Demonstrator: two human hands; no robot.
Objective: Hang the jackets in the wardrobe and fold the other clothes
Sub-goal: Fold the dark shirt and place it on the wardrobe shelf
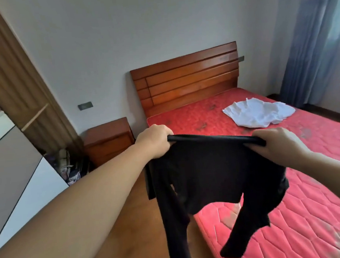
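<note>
I hold a black garment [209,174] up in the air by its top edge, stretched between both hands. My left hand [153,142] grips its left corner and my right hand [276,143] grips its right corner. The cloth hangs down over the near left edge of the red mattress [305,205], with two long parts dangling, one over the floor and one over the mattress. A crumpled white garment [257,113] lies flat on the mattress near the headboard, beyond my right hand.
A wooden headboard [186,82] stands against the far wall. A wooden nightstand [108,139] sits left of the bed, with clutter [68,165] beside it. Wardrobe panels [11,161] line the left side. Blue curtains [313,42] hang at the right. Wooden floor [136,229] lies beneath.
</note>
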